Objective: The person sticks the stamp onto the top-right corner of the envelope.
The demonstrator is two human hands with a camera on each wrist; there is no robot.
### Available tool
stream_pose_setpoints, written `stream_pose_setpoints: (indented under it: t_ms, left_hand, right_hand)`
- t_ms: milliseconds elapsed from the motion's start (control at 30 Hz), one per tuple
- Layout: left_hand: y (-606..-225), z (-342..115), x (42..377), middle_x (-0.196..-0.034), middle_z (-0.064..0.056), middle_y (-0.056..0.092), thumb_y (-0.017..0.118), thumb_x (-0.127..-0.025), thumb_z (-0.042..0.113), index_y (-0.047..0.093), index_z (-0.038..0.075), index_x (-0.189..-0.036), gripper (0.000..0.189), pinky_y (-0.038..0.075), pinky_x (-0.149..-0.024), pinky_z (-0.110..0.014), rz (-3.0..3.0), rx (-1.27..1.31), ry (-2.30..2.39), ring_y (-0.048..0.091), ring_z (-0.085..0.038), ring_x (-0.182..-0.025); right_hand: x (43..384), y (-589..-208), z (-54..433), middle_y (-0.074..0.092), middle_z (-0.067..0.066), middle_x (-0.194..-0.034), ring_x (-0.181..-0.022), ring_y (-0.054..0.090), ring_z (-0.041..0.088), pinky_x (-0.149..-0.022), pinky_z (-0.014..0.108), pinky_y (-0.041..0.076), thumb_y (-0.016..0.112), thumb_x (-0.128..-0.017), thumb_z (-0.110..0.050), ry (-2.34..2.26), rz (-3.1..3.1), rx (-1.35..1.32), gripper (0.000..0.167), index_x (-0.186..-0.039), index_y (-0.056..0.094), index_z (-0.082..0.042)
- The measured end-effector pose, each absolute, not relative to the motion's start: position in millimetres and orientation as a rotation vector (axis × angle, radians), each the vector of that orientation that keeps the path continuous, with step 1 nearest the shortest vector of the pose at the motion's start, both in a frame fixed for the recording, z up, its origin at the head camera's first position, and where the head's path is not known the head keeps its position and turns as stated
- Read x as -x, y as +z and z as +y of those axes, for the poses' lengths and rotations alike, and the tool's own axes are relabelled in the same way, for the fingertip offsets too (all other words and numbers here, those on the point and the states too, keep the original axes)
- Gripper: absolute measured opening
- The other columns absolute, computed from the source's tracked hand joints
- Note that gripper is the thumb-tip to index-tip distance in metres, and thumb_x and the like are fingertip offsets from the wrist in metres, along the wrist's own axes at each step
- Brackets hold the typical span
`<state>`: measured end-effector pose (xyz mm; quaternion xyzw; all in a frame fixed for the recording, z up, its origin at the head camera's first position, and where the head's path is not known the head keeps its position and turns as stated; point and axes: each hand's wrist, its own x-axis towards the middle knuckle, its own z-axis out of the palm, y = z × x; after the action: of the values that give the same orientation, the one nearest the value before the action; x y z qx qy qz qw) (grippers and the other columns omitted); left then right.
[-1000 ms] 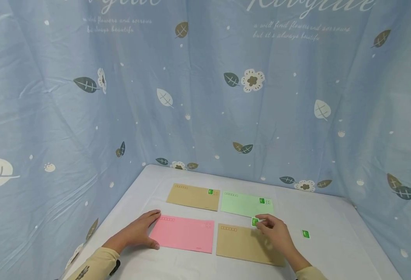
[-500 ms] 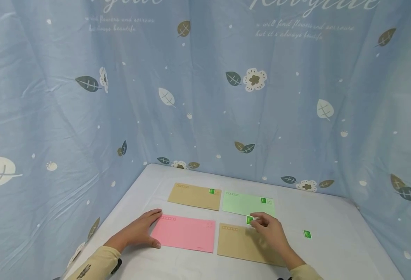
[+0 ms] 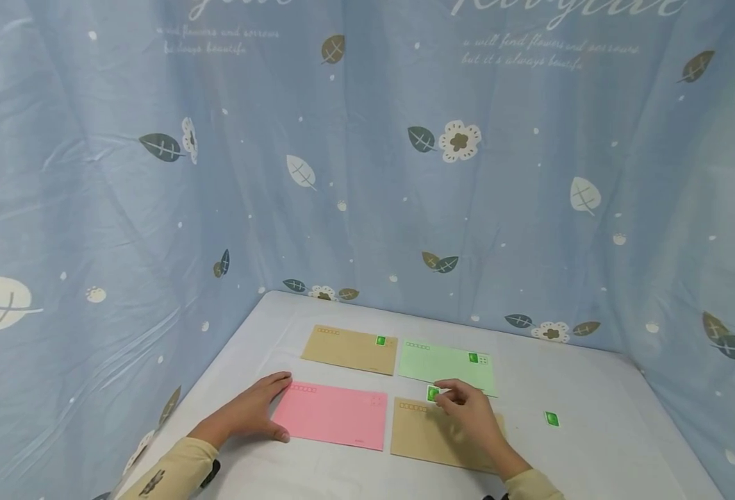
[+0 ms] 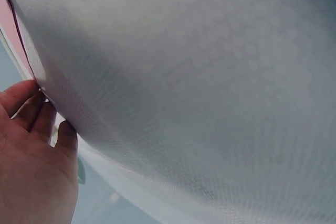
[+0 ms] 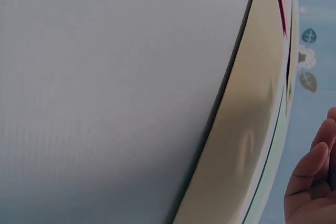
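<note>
My right hand [image 3: 470, 413] pinches a small green stamp [image 3: 433, 394] between thumb and fingertips, above the upper edge of the near brown envelope [image 3: 436, 437]. In the right wrist view only part of that hand [image 5: 312, 177] shows at the right edge, and the stamp is out of sight. The pink envelope [image 3: 333, 417] lies flat to the left. Against its left side rests my left hand [image 3: 251, 410], thumb and fingers spread, the fingertips at its upper left corner. The left wrist view shows these fingers [image 4: 44, 116] down on the white surface by the pink edge.
Behind lie a second brown envelope [image 3: 349, 354] and a light green envelope [image 3: 436, 364], each bearing a green stamp near its upper right corner. Another loose stamp [image 3: 551, 419] lies on the white table [image 3: 592, 451] to the right. A patterned blue curtain [image 3: 367, 173] surrounds the table.
My right hand has moved left with the pinched stamp, along the upper edge of the near brown envelope. My left hand has stayed at the pink envelope. The view has shifted slightly.
</note>
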<state>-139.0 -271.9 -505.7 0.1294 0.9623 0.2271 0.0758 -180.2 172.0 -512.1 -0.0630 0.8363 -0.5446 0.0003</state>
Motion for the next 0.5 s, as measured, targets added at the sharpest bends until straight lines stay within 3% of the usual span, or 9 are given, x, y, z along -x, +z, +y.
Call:
stream_pose_setpoints:
  t_ms: [500]
  left_hand:
    - [-510.1, -275.0, 140.9, -0.157, -0.019, 0.040, 0.096, -0.060, 0.053, 0.045, -0.006, -0.148, 0.117, 0.037, -0.113, -0.060, 2.889, -0.423, 0.678, 0.036, -0.042, -0.144]
  right_hand:
    - [183.1, -522.6, 148.2, 0.071, -0.001, -0.083, -0.072, 0.064, 0.016, -0.059, 0.023, 0.052, 0.077, -0.090, -0.014, -1.691, 2.597, 0.255, 0.024, -0.114, 0.075, -0.012]
